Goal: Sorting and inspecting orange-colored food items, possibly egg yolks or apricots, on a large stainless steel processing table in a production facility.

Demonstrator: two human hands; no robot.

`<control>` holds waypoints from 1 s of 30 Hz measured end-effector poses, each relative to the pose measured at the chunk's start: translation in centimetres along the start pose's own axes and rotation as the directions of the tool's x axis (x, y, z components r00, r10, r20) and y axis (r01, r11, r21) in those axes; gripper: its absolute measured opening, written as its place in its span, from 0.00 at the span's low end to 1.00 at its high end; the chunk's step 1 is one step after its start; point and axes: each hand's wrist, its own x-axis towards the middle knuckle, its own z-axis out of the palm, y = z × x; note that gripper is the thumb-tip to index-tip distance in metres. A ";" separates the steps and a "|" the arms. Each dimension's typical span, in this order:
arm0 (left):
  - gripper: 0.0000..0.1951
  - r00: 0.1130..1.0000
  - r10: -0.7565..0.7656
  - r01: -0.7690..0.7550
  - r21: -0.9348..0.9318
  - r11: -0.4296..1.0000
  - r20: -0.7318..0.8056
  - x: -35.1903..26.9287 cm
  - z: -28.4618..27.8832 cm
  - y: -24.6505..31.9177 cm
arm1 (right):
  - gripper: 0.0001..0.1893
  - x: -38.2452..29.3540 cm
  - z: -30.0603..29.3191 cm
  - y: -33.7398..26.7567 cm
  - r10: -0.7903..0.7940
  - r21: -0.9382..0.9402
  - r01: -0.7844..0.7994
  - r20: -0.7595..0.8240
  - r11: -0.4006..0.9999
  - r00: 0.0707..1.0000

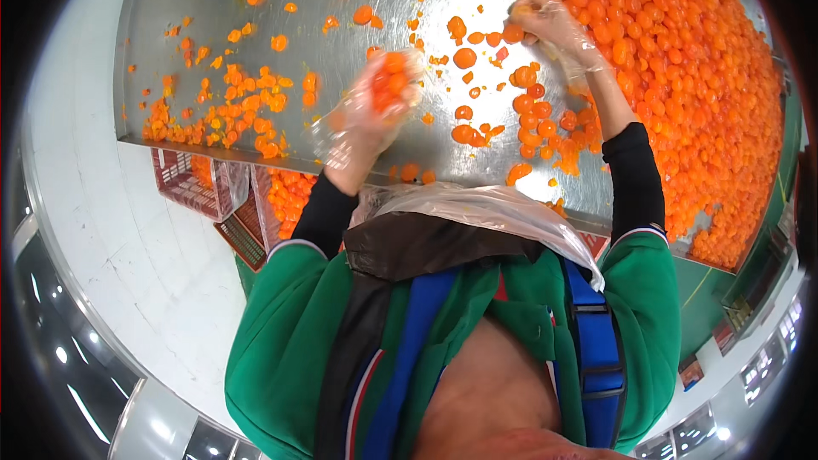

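My left hand (386,99), in a clear plastic glove, is turned palm up above the steel table (422,147) and cups several orange egg yolks (391,80). My right hand (549,22), gloved the same way, is curled over the table at the left edge of the large heap of yolks (696,83). A single round yolk (513,33) shows at its fingertips; the bent fingers partly hide what is between them. Loose yolks (464,58) and small broken bits lie between and below the hands.
Yolk scraps (249,99) are scattered along the table's left part, near its raised edge (217,149). Below that edge stand a red plastic crate (185,182) and a plastic-lined container of yolks (287,195). A clear plastic apron (473,198) touches the table's front edge.
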 end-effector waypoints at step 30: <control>0.08 0.697 -0.165 -0.517 0.330 -0.790 0.697 16.0 2.8 -3.1 | 0.14 -6.3 0.3 -0.7 -0.090 -0.279 -0.030 -0.410 0.960 0.908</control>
